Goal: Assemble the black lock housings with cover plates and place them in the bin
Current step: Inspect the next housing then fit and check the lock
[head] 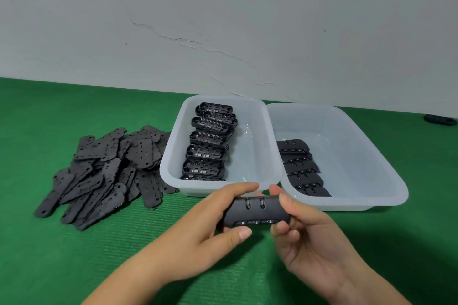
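Near the front edge of the green surface (74, 267) we hold one lock housing (256, 212) between both hands, just in front of the two translucent bins. Its dial face is toward us, three number wheels showing along its lower edge; whether a cover plate already sits on its hidden back we cannot tell.

Progress. We count a row of about five finished locks (301, 168), dial side up, along the left wall of the right bin (386, 173); most of that bin's floor is bare. Seven or so open housings (207, 143), cavities upward, stand stacked in a row in the left bin (255, 156). A large loose pile of cover plates (104, 171) lies on the surface to the left of the left bin, touching its side. We judge the task well under half done: more housings wait than have been completed, and plates remain in plenty. The piece in hand appears close to being set in the right bin.

Hands. Our left hand (205, 228) grasps the housing's left end, fingers curled over the top and thumb pressed under the front edge. Our right hand (302, 238) pinches the right end, thumb on the upper face and fingers folded beneath. Neither hand is released; both are closed on the same piece.

A small dark object (440, 119) lies near the surface's far right edge, too indistinct to name.
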